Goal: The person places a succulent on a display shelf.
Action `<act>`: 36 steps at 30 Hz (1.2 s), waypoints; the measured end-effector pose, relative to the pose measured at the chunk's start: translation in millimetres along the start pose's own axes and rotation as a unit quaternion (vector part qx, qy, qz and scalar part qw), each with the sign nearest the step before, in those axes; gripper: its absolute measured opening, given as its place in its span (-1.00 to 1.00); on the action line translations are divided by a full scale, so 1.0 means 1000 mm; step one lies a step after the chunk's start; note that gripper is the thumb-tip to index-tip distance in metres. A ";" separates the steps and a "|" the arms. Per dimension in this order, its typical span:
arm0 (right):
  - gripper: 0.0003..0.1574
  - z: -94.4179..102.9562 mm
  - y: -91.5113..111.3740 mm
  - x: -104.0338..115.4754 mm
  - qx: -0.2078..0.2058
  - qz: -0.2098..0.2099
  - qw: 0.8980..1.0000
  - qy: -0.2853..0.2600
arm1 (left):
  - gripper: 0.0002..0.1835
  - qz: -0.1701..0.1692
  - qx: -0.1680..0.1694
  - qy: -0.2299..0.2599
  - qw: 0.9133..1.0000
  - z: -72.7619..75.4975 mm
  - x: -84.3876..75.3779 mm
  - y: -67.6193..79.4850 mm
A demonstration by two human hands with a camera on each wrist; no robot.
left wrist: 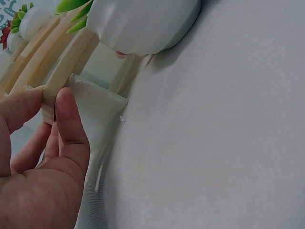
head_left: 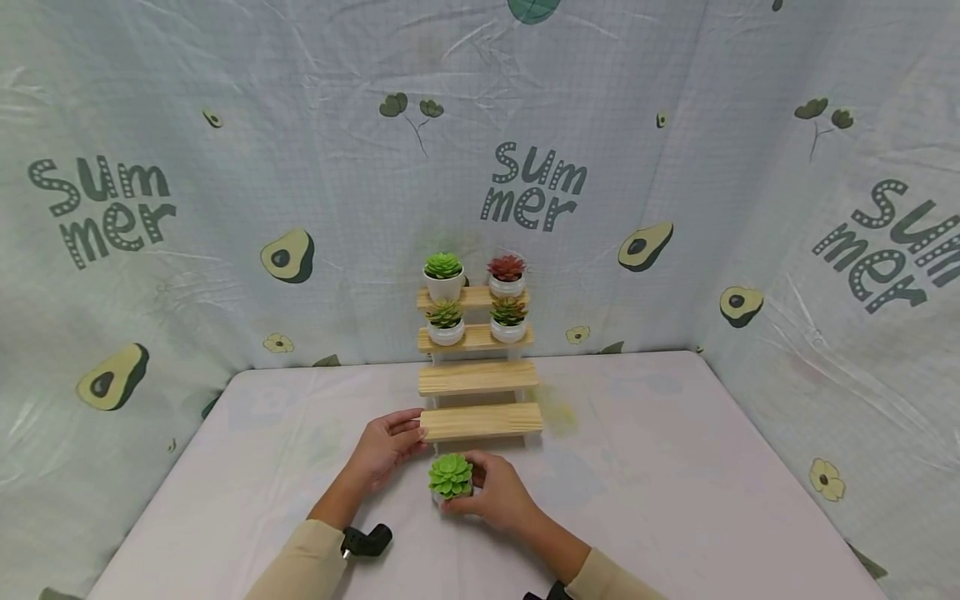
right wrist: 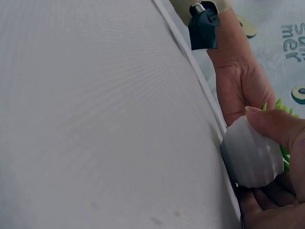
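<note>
My left hand (head_left: 382, 450) pinches the left end of the lowest wooden step of a tiered shelf (head_left: 480, 423); in the left wrist view thumb and fingers (left wrist: 71, 114) clasp the board's end. Just in front of the shelf, my right hand (head_left: 498, 492) holds a green potted succulent (head_left: 450, 475). Its ribbed white pot (right wrist: 252, 152) is gripped between thumb and fingers in the right wrist view, close over the tabletop.
On the top step stand a green succulent (head_left: 443, 271) and a red succulent (head_left: 507, 273). Two more potted succulents, one yellow-green (head_left: 446, 321) and one reddish-green (head_left: 508, 319), occupy the step below. A printed cloth (head_left: 360, 275) hangs behind the white-covered table (head_left: 660, 500).
</note>
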State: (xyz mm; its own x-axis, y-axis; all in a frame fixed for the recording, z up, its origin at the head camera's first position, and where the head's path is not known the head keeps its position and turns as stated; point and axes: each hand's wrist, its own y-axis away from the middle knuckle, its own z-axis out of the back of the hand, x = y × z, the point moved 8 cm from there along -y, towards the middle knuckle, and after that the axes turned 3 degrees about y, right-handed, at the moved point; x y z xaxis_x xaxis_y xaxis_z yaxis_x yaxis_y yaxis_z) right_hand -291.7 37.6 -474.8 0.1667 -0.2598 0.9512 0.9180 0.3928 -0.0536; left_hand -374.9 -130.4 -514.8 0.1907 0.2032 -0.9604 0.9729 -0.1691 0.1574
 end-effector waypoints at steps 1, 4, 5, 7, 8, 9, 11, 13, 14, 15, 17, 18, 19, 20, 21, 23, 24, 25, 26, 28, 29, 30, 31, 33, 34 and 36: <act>-0.25 0.000 0.000 0.000 0.000 0.001 1.000 -0.001 | -0.48 0.000 0.000 -0.001 1.000 0.000 0.000 0.000; -0.26 0.000 0.000 -0.001 -0.001 0.000 1.000 -0.002 | -0.48 0.000 -0.001 -0.001 1.000 0.000 0.000 0.000; -0.27 0.000 0.000 -0.001 -0.001 0.001 1.000 -0.002 | -0.48 0.000 -0.001 -0.002 1.000 0.000 0.000 0.000; -0.27 0.000 0.000 0.000 -0.002 0.001 1.000 -0.002 | -0.49 0.000 -0.004 -0.001 1.000 0.000 0.000 0.000; -0.27 0.000 0.000 0.000 -0.002 0.001 1.000 -0.002 | -0.49 0.000 -0.006 0.001 1.000 0.000 0.000 0.000; -0.28 0.001 0.000 0.000 -0.002 0.003 1.000 -0.002 | -0.50 -0.001 -0.007 0.001 1.000 0.000 0.001 0.000; -0.27 0.001 0.000 0.000 -0.001 0.004 1.000 -0.002 | -0.49 -0.003 -0.009 -0.002 1.000 0.001 0.001 0.000; -0.28 0.001 0.000 0.001 -0.001 0.006 1.000 -0.001 | -0.50 -0.002 -0.014 -0.001 1.000 0.002 0.001 -0.001; -0.28 0.001 0.000 0.001 -0.001 0.007 1.000 -0.001 | -0.50 -0.001 -0.016 0.000 1.000 0.002 0.002 -0.001; -0.28 0.001 0.000 0.001 -0.001 0.008 1.000 0.000 | -0.51 0.000 -0.016 -0.002 1.000 0.002 0.002 -0.001; -0.28 0.001 -0.001 -0.001 -0.001 0.009 1.000 0.000 | -0.51 0.002 -0.019 -0.001 1.000 0.003 0.002 -0.001; -0.28 0.001 -0.002 -0.003 -0.002 0.008 1.000 -0.001 | -0.52 0.005 -0.021 0.000 1.000 0.003 0.002 -0.001; -0.28 0.001 -0.003 -0.004 -0.002 0.010 1.000 -0.002 | -0.52 0.005 -0.021 0.000 1.000 0.003 0.002 0.000; -0.27 0.000 -0.004 -0.006 -0.001 0.011 1.000 -0.004 | -0.52 0.005 -0.021 -0.001 1.000 0.003 0.002 0.000; -0.27 0.000 -0.005 -0.009 -0.001 0.011 1.000 -0.005 | -0.52 0.005 -0.020 -0.002 1.000 0.003 0.002 0.000; -0.27 0.000 -0.009 -0.017 -0.002 0.010 1.000 -0.006 | -0.52 0.004 -0.019 -0.004 1.000 0.003 0.001 0.000; -0.26 0.000 -0.011 -0.020 -0.002 0.012 1.000 -0.005 | -0.52 0.003 -0.018 -0.005 1.000 0.003 0.001 0.000; -0.26 0.001 -0.013 -0.023 -0.003 0.013 1.000 -0.003 | -0.52 0.003 -0.018 -0.004 1.000 0.003 0.001 0.000; -0.26 0.002 -0.015 -0.025 -0.005 0.013 1.000 -0.001 | -0.52 0.002 -0.018 -0.004 1.000 0.003 0.001 0.000; -0.24 0.005 -0.018 -0.027 -0.008 0.015 1.000 0.002 | -0.53 0.001 -0.018 -0.004 1.000 0.003 0.001 0.000; -0.24 0.007 -0.020 -0.025 -0.010 0.018 1.000 0.002 | -0.52 0.000 -0.016 -0.006 1.000 0.002 0.001 -0.001; -0.23 0.009 -0.021 -0.024 -0.012 0.020 1.000 0.005 | -0.52 0.000 -0.017 -0.005 1.000 0.002 0.001 -0.001; -0.23 0.012 -0.022 -0.022 -0.015 0.021 1.000 0.005 | -0.52 0.000 -0.017 -0.004 1.000 0.002 0.001 -0.001; -0.24 0.016 -0.025 -0.018 -0.019 0.022 1.000 0.006 | -0.50 -0.002 -0.013 -0.008 1.000 0.002 0.001 -0.001; -0.24 0.018 -0.026 -0.015 -0.021 0.023 1.000 0.006 | -0.49 -0.002 -0.012 -0.009 1.000 0.002 0.001 -0.001; -0.26 0.022 -0.028 -0.010 -0.026 0.025 0.999 0.009 | -0.49 -0.001 -0.009 -0.007 1.000 0.002 0.001 -0.001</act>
State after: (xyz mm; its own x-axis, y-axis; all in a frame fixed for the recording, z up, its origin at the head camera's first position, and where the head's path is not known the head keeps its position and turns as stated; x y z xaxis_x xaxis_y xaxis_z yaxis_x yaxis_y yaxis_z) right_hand -327.4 48.7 -475.9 0.2189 -0.2569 0.9413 0.9259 0.3592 -0.1173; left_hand -375.6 -132.0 -516.1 0.1880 0.1905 -0.9635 0.9755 -0.1506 0.1606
